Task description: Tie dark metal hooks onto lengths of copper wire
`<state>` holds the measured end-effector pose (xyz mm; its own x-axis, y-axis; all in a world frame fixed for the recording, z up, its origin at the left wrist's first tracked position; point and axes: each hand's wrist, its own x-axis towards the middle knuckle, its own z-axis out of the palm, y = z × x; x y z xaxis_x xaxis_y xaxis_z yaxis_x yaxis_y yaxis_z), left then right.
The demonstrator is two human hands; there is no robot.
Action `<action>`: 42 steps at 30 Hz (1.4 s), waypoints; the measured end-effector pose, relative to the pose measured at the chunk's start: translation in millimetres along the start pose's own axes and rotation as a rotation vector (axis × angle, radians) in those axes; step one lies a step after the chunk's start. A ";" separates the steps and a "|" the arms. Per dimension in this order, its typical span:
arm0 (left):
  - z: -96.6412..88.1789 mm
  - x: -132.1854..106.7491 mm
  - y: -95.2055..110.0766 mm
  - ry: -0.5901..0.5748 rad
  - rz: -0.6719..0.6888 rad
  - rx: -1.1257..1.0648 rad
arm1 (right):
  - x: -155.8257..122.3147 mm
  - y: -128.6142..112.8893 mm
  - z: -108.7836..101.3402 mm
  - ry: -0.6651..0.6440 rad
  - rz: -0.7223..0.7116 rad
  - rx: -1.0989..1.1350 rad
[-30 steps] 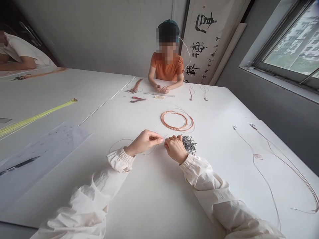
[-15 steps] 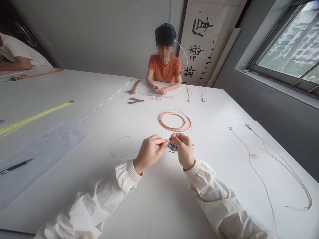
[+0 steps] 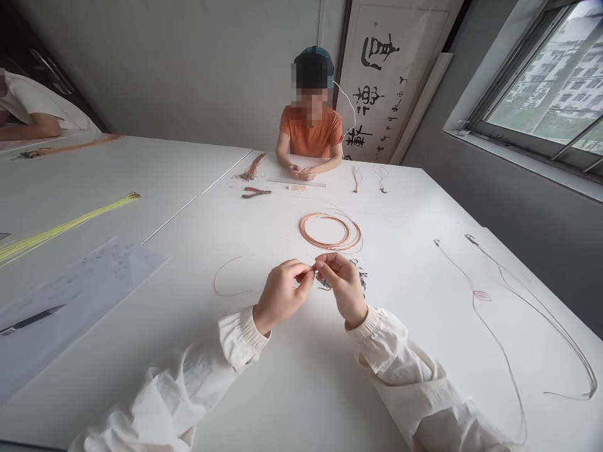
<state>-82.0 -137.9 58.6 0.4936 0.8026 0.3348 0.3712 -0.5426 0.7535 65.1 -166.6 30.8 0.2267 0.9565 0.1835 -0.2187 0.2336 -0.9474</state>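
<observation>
My left hand is closed in a pinch, and a thin line runs out from it and curves across the table on the left. Fingertip to fingertip with it, my right hand also pinches; whatever lies between its fingers is too small to make out. A pile of small dark metal hooks lies just behind and below my right hand, partly hidden by it. Beyond the hands rests a coil of orange line.
A person in an orange shirt sits opposite, near pliers and a ruler. Lines with hooks lie at right. On the left are yellow lines, a paper sheet and a dark pen.
My right hand has moved left, bringing its fingertips against those of my left hand. More of the hook pile shows to the right of it. The thin line has shifted slightly right.
</observation>
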 end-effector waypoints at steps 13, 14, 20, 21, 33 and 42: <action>-19.5 5.9 12.8 -0.278 -0.193 -0.387 | 12.8 -36.1 -43.8 -0.369 -0.028 -0.236; -20.2 5.9 13.1 -0.267 -0.212 -0.421 | 13.2 -39.7 -46.3 -0.377 -0.033 -0.229; -20.4 5.7 13.3 -0.280 -0.251 -0.425 | 12.7 -55.0 -52.0 -0.400 0.034 0.042; -19.7 5.5 13.3 -0.290 -0.243 -0.421 | 11.8 -55.2 -49.8 -0.426 0.078 0.112; -33.6 13.4 12.9 -0.403 -0.270 -0.490 | 9.1 -61.9 -44.2 -0.329 0.057 -0.026; -33.4 12.7 16.7 -0.417 -0.305 -0.573 | -4.5 -66.0 -30.7 -0.371 -0.196 -0.503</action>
<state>-95.7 -128.5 94.3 0.7329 0.6744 -0.0902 0.1292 -0.0078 0.9916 107.6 -191.7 84.5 -0.1448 0.9222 0.3585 0.2845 0.3858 -0.8776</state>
